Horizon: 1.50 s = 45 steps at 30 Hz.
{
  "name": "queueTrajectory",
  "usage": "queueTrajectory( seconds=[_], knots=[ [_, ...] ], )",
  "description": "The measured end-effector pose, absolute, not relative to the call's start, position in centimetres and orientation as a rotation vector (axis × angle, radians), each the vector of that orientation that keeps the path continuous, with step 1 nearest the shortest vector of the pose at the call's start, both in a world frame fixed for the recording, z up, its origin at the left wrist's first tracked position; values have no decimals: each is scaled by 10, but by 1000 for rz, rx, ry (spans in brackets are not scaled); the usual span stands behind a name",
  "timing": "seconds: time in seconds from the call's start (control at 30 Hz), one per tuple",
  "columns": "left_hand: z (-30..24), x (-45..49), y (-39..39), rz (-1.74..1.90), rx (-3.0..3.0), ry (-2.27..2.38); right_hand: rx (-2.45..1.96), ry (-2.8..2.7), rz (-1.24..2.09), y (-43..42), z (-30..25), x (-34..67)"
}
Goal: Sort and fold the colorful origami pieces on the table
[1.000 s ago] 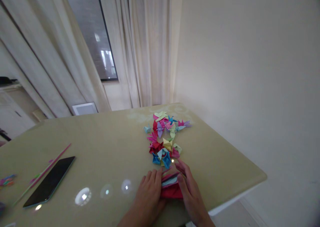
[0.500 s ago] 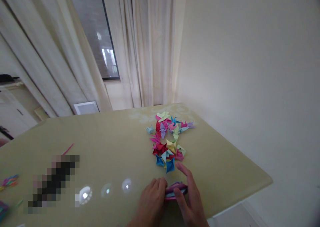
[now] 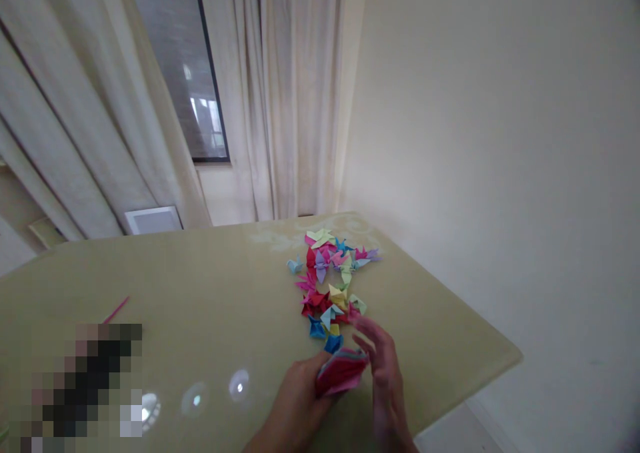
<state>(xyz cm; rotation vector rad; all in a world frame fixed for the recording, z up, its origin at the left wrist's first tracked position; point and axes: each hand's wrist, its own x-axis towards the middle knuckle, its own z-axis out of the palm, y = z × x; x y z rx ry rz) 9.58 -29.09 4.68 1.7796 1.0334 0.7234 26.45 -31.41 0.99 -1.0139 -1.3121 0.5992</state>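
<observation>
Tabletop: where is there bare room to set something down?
On the tabletop, the widest patch lies between the pink stick and the folded paper pieces. Another lies between those pieces and the tabletop's right edge. It is crowded at their near end, where the left hand holds red-and-pink paper beside the right hand. The pixelated lower left cannot be judged.

Reddish paper stack [image 3: 341, 374] in the left of two hands [image 3: 299, 390], colourful origami [image 3: 320, 301] beyond on the table [image 3: 215, 300]
</observation>
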Motion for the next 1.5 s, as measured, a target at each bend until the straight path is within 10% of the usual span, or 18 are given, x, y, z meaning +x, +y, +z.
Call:
queueTrajectory(
  seconds=[0.97,1.5],
  knots=[
    [18,51,-243,722,1880,1219,-840,-1835,721,-240,103,281],
    [5,47,-251,746,1445,940,-787,-1809,441,-221,53,244]
  ],
)
